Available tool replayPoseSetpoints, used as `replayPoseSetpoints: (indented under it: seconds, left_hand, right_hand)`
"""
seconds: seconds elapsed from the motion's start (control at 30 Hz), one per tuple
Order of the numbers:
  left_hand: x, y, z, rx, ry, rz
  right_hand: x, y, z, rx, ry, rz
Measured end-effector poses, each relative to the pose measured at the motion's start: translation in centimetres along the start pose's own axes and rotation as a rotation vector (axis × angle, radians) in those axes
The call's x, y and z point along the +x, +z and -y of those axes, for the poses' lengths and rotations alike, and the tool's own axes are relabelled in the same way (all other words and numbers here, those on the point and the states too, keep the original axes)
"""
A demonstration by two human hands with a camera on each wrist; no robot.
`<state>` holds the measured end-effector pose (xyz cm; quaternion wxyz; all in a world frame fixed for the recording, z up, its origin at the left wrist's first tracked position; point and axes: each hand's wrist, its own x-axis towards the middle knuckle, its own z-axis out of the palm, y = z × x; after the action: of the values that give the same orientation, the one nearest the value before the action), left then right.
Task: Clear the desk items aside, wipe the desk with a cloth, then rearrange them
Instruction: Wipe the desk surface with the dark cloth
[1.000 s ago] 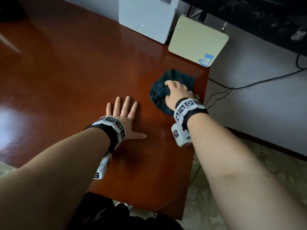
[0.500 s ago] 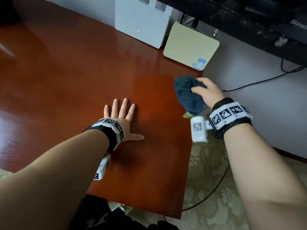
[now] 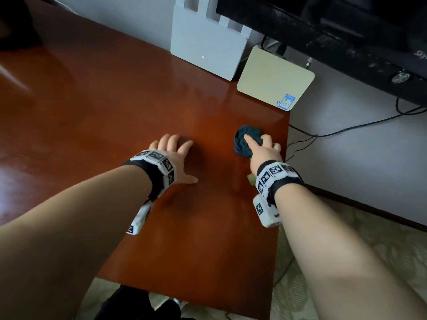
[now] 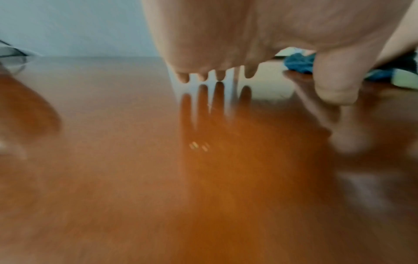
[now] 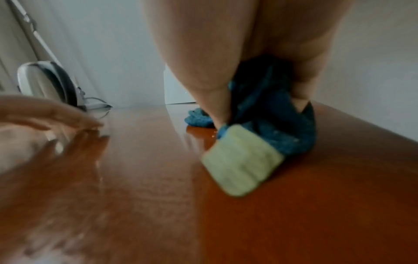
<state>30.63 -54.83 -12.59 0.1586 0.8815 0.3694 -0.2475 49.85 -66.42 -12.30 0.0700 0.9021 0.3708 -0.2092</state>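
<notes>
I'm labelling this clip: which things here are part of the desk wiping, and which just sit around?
In use: blue cloth, right hand gripping it, left hand resting on desk.
Around: white router, beige box, black cables.

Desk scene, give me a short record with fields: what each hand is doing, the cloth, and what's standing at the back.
surface: glossy reddish-brown desk
left hand: left hand, fingers spread, on or just above the desk; holds nothing
right hand: right hand grips the cloth near the desk's right edge
cloth: dark blue cloth, bunched, with a pale green tab, touching the desk
back of desk: white router and cream box with a blue sticker, side by side against the wall
off the desk: black cables along the wall
</notes>
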Motion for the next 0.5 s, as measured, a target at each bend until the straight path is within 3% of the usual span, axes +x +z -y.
replayPoseSetpoints:
  seconds: [0.13,0.27,0.33,0.4,0.5]
  left_hand:
    - [2.6,-1.9,2.8,-0.051,-0.139,0.044]
    - [4.4,-2.0,3.9,-0.071,-0.142,0.092]
    - [4.8,-1.9,3.8,-0.071,-0.134,0.116]
    - [5.2,-1.9,3.8,-0.072,-0.133,0.132]
    - [5.6,-2.0,3.9,-0.069,-0.140,0.153]
  right_hand:
    - [1.2,-2.0,0.9,0.249,0.042,-0.127]
    - [4.1,-4.4,5.7,0.283,-0.121,-0.316]
    - [6.1,-4.7,8.9,0.288,-0.192,-0.285]
    - [7.9,-4.3,11.4,0.302,-0.186,-0.166]
    - [9.6,-3.5,12.2,0.098,-0.204,-0.105]
